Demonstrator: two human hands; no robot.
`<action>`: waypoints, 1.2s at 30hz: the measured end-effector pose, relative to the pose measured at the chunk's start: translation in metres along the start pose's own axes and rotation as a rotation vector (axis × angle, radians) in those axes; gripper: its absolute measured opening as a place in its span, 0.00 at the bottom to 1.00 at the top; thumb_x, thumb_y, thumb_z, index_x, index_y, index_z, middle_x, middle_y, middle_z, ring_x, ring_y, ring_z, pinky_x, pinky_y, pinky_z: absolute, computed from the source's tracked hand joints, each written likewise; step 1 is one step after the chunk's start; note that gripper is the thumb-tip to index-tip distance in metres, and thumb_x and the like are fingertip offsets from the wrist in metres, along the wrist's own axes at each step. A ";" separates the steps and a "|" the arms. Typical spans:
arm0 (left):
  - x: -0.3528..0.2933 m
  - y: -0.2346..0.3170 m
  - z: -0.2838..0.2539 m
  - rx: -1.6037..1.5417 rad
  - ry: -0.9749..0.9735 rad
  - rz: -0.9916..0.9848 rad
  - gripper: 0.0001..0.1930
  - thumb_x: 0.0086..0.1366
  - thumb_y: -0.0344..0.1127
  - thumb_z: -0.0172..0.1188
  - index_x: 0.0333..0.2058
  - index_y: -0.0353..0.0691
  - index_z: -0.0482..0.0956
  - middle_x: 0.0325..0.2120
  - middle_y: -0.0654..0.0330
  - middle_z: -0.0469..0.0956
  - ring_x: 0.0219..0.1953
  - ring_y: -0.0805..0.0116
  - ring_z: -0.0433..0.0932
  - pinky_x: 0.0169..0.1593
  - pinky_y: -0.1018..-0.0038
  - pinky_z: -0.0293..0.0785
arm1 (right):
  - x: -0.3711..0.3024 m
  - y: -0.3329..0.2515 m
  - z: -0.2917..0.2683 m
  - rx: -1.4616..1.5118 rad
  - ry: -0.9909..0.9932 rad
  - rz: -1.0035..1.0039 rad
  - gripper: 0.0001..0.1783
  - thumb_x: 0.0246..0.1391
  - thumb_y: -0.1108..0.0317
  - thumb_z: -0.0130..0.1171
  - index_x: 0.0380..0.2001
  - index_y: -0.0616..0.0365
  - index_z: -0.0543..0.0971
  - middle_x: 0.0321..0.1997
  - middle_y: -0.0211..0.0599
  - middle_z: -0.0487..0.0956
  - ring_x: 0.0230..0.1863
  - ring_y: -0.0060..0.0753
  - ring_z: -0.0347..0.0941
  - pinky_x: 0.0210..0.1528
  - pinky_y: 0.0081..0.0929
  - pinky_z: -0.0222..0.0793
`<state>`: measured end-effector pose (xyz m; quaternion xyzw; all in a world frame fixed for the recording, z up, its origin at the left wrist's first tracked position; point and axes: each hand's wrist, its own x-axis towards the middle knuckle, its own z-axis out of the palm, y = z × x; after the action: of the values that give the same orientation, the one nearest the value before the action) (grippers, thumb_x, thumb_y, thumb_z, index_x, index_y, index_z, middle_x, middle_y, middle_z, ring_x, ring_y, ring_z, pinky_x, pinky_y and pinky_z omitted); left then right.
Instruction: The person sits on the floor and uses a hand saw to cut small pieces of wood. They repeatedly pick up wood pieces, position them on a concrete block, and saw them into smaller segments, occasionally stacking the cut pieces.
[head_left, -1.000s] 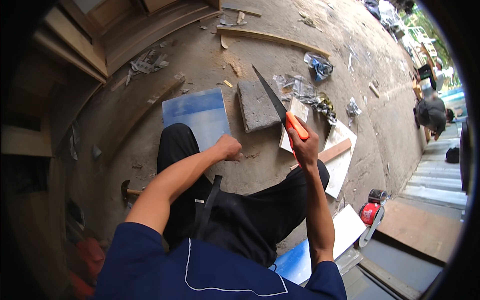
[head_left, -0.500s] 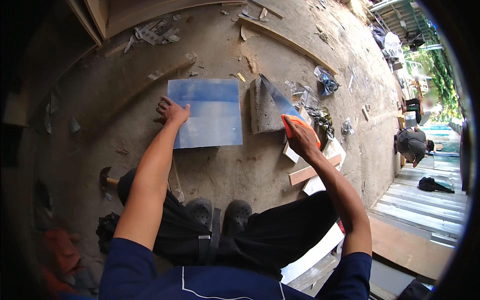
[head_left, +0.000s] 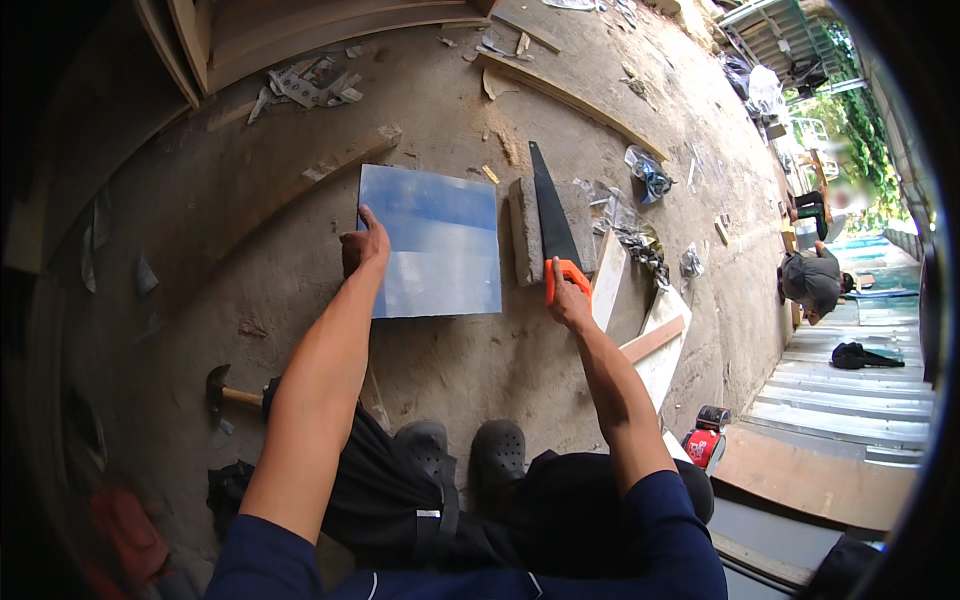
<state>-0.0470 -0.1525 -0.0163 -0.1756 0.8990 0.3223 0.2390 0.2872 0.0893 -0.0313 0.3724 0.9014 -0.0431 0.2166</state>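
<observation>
Gripping saw [head_left: 556, 212] over block [head_left: 527, 238]: right fingers [head_left: 557, 270] | clamping panel [head_left: 440, 245] left of block: left fingers [head_left: 370, 218] | I judge leftward saw swing could scratch panel

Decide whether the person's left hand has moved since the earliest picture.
Yes: the left hand has moved left, away from the concrete block, to the left edge of the blue panel.
</observation>
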 end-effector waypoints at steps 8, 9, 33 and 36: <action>-0.030 0.008 -0.038 -0.090 0.029 0.084 0.45 0.65 0.72 0.32 0.32 0.29 0.81 0.32 0.43 0.82 0.36 0.46 0.81 0.37 0.53 0.74 | 0.002 -0.038 -0.022 -0.006 0.255 0.094 0.38 0.55 0.60 0.55 0.68 0.55 0.57 0.46 0.54 0.78 0.46 0.51 0.76 0.44 0.49 0.72; -0.032 0.009 -0.037 -0.121 0.050 0.085 0.45 0.65 0.72 0.32 0.33 0.30 0.81 0.34 0.43 0.81 0.37 0.46 0.81 0.38 0.52 0.74 | 0.006 -0.042 -0.037 0.246 0.253 0.067 0.34 0.56 0.57 0.54 0.65 0.56 0.61 0.46 0.51 0.78 0.47 0.49 0.76 0.44 0.46 0.72; -0.075 0.020 -0.169 -0.886 -0.863 0.424 0.35 0.67 0.59 0.48 0.62 0.38 0.63 0.57 0.53 0.69 0.59 0.56 0.68 0.61 0.59 0.65 | 0.003 -0.118 -0.200 2.044 -0.264 -0.657 0.33 0.65 0.59 0.47 0.69 0.54 0.55 0.67 0.38 0.64 0.61 0.34 0.66 0.60 0.28 0.65; -0.090 0.018 -0.164 -0.979 -0.793 0.389 0.36 0.67 0.63 0.47 0.61 0.39 0.64 0.56 0.54 0.70 0.58 0.58 0.69 0.61 0.60 0.66 | 0.009 -0.118 -0.215 1.847 -0.062 -0.785 0.32 0.70 0.49 0.32 0.70 0.55 0.53 0.72 0.39 0.57 0.71 0.38 0.52 0.69 0.32 0.52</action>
<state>-0.0337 -0.2331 0.1525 0.0337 0.5078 0.7714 0.3820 0.1231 0.0614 0.1490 0.0695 0.5680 -0.8037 -0.1634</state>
